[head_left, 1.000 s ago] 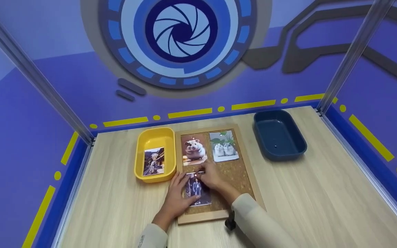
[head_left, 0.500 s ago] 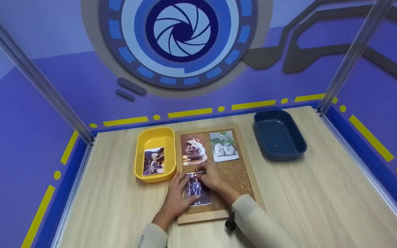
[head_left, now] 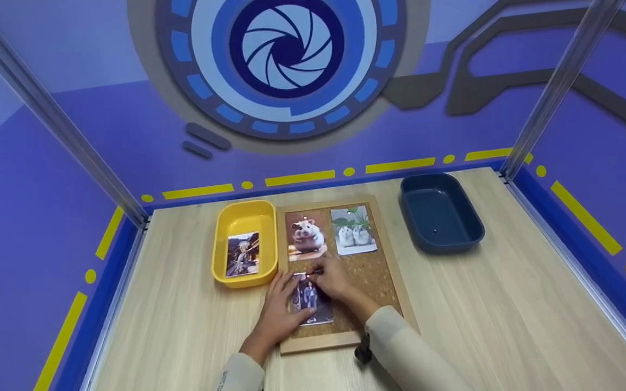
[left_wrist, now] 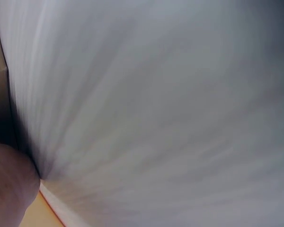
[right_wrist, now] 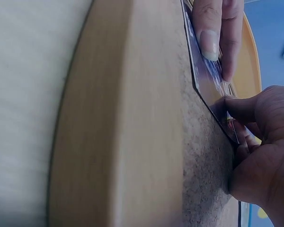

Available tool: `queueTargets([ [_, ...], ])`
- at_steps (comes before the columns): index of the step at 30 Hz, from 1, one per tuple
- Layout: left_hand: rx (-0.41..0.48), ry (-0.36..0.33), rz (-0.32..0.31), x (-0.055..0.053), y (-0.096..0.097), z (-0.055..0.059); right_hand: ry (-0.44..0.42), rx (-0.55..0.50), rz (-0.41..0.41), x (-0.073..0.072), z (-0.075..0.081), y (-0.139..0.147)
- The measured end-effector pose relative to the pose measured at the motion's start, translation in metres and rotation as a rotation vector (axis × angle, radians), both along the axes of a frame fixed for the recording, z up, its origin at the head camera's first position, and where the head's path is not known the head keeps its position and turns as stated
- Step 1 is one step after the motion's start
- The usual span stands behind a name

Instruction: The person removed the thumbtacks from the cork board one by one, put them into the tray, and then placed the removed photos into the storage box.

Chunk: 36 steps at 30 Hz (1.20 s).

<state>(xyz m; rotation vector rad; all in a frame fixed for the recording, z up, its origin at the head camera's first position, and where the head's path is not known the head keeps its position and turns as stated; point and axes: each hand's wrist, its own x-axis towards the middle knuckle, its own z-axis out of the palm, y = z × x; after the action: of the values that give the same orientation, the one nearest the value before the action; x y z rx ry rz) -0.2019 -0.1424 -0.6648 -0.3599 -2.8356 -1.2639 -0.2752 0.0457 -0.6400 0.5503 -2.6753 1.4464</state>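
Note:
A photo of a standing figure (head_left: 308, 304) lies on the lower left of a wood-framed corkboard (head_left: 370, 279). My left hand (head_left: 279, 308) rests over its left side, fingers extended and thumb on the photo. At the photo's top edge, my right hand (head_left: 332, 278) has curled fingers, with thumb and fingertips at a small pale pushpin (head_left: 308, 276) they partly hide. The right wrist view shows that thumb against the photo (right_wrist: 206, 80). Two hamster photos, one brown (head_left: 306, 236) and one with leaves (head_left: 354, 233), sit above on the board. Pale sleeve fabric fills most of the left wrist view.
Left of the board stands a yellow tray (head_left: 216, 255) with another photo (head_left: 242, 254) in it. A dark blue tray (head_left: 443, 247) stands at the back right, a tiny bright dot inside. Purple walls enclose the wooden table (head_left: 508, 315) at back and sides.
The right fingertips have shifted very slightly at the photo's top edge. The left hand, photos, board and trays stay where they were.

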Motion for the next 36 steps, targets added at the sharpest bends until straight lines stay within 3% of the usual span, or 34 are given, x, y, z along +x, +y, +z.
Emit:
queueTargets([
  [7, 0.009, 0.002, -0.008, -0.0016, 0.0007, 0.0003, -0.056, 0.034, -0.025, 0.001, 0.0007, 0.0002],
  [16, -0.005, 0.04, -0.015, -0.0016, 0.0007, -0.0013, -0.057, 0.063, -0.016, 0.0009, 0.0033, 0.0016],
  [36, -0.009, 0.007, -0.003, -0.0008, 0.0, -0.0012, -0.098, 0.032, 0.021, -0.0003, 0.0028, 0.0028],
])
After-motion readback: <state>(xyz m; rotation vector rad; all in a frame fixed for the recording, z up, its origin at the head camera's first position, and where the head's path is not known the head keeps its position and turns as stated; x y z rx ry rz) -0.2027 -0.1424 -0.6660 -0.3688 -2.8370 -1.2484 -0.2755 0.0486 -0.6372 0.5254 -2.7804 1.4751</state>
